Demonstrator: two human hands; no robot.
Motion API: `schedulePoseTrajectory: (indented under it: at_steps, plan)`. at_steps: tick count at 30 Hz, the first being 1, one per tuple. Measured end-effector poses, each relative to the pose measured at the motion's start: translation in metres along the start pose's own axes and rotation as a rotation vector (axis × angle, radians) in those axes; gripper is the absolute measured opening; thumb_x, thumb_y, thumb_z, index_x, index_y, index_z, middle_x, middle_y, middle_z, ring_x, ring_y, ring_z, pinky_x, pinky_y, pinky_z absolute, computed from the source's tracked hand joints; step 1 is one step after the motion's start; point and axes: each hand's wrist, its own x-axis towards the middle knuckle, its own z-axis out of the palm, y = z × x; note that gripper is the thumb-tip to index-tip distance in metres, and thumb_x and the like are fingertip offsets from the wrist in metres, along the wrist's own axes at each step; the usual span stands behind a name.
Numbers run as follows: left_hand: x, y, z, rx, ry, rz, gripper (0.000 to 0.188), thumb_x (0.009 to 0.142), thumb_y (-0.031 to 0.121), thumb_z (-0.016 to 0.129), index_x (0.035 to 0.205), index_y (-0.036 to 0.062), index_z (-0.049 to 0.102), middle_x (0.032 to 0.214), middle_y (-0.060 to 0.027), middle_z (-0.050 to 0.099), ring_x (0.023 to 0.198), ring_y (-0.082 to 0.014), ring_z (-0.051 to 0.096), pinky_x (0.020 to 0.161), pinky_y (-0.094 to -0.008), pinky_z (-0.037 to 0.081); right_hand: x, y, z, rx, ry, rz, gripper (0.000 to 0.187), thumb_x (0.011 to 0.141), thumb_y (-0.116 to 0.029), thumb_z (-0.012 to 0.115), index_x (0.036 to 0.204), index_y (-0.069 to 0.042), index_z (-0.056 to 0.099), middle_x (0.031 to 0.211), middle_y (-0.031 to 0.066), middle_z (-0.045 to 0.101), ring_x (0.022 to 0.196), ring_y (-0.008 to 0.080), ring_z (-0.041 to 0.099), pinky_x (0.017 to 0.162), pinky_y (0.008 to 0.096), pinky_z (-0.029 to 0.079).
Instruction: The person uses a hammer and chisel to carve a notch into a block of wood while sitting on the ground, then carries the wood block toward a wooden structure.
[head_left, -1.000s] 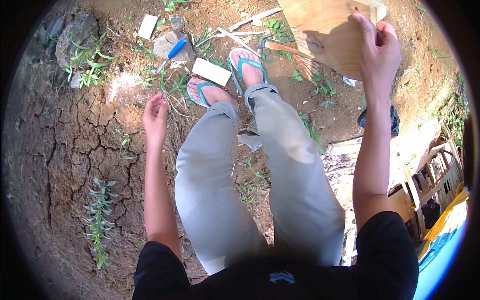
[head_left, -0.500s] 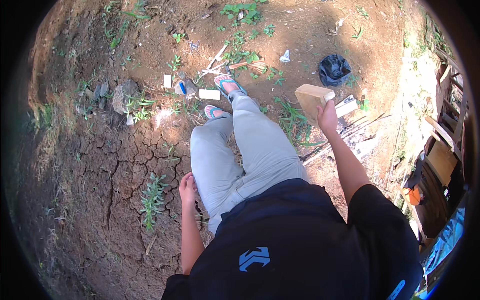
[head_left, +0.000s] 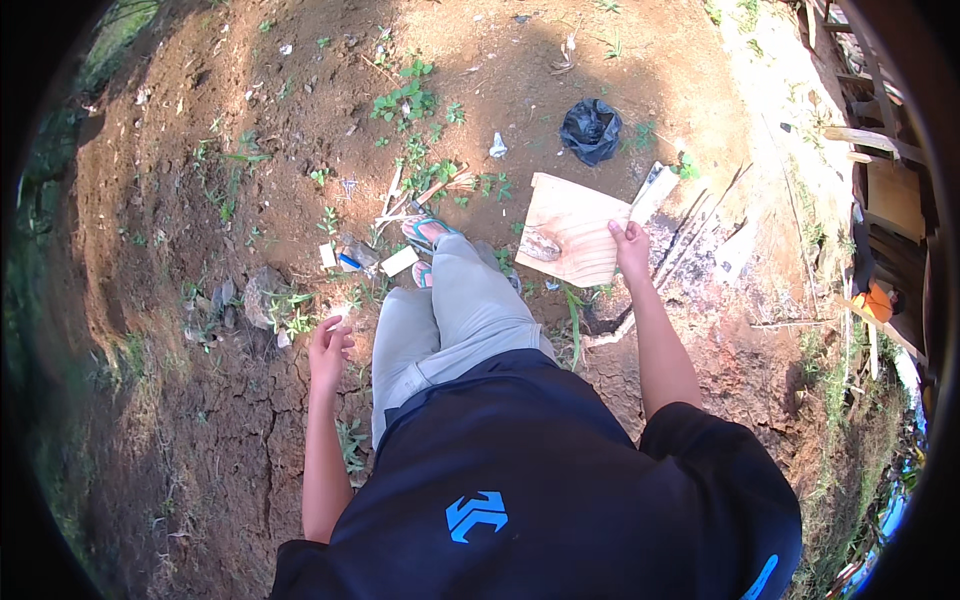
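My right hand (head_left: 632,244) grips the right edge of a flat pale wooden board (head_left: 572,229), held out level above the dirt ground to my right. A dark stain or lump of dirt lies on the board's lower left. My left hand (head_left: 329,345) hangs beside my left thigh with loosely curled fingers and nothing in it. My legs in grey trousers and blue sandals (head_left: 425,232) stand between the two hands.
Cracked brown earth with weeds lies all around. A black plastic bag (head_left: 591,129) sits beyond the board. Sticks, white scraps and a stone (head_left: 262,294) lie near my feet. Wooden planks and a shed structure (head_left: 885,190) stand at the right edge.
The view has pulled higher and back, so I look further down at myself. The board in my right hand has turned from edge-on to flat. My left hand stays by my thigh.
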Motion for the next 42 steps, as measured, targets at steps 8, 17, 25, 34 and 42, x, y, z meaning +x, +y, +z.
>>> schedulePoseTrajectory:
  at_steps: [8, 17, 25, 34, 42]
  plan:
    - [-0.016, 0.163, 0.048, 0.081, -0.243, 0.402, 0.038, 0.105, 0.028, 0.057, 0.136, 0.0061, 0.057, 0.118, -0.0074, 0.070, 0.097, -0.0136, 0.067, 0.079, -0.0285, 0.049, -0.104, -0.100, 0.041, 0.548, -0.186, -0.065, 0.038, 0.098, -0.018, 0.073, 0.127, 0.003, 0.058, 0.119, 0.0102, 0.071, 0.108, 0.0147, 0.066, 0.096, 0.0309, 0.050]
    - [-0.005, 0.285, 0.141, 0.425, -0.459, 0.673, 0.054, 0.109, 0.045, 0.045, 0.128, -0.0012, 0.065, 0.120, -0.0134, 0.069, 0.109, -0.0199, 0.063, 0.098, -0.0331, 0.047, -0.129, -0.162, 0.033, 0.350, -0.556, -0.250, 0.045, 0.094, -0.019, 0.077, 0.130, 0.002, 0.059, 0.114, 0.0064, 0.070, 0.106, 0.0114, 0.064, 0.093, 0.0293, 0.050]
    - [0.013, 0.260, 0.163, 0.492, -0.676, 0.419, 0.057, 0.108, 0.047, 0.047, 0.120, -0.0065, 0.066, 0.105, -0.0106, 0.071, 0.094, -0.0159, 0.062, 0.090, -0.0339, 0.049, -0.121, -0.173, 0.057, 0.166, -0.530, -0.472, 0.047, 0.089, -0.032, 0.080, 0.123, -0.004, 0.066, 0.108, 0.0121, 0.067, 0.102, 0.0301, 0.064, 0.086, 0.0403, 0.050]
    - [0.041, 0.280, 0.186, 0.903, -0.269, 0.598, 0.062, 0.100, 0.055, 0.062, 0.114, -0.0054, 0.070, 0.093, -0.0189, 0.074, 0.087, -0.0271, 0.071, 0.081, -0.0418, 0.053, -0.118, -0.108, 0.080, 0.082, 0.038, -0.186, 0.055, 0.089, -0.012, 0.070, 0.140, -0.006, 0.049, 0.133, 0.0188, 0.052, 0.122, 0.0396, 0.056, 0.103, 0.0472, 0.048]
    - [0.081, 0.340, 0.179, 1.170, -0.142, 0.673, 0.074, 0.093, 0.067, 0.063, 0.112, -0.0037, 0.072, 0.095, -0.0219, 0.075, 0.089, -0.0375, 0.072, 0.082, -0.0477, 0.054, -0.243, 0.268, 0.012, 0.203, 0.529, 0.754, 0.053, 0.087, -0.017, 0.073, 0.135, -0.006, 0.052, 0.104, 0.0169, 0.071, 0.097, 0.0321, 0.070, 0.086, 0.0442, 0.053]
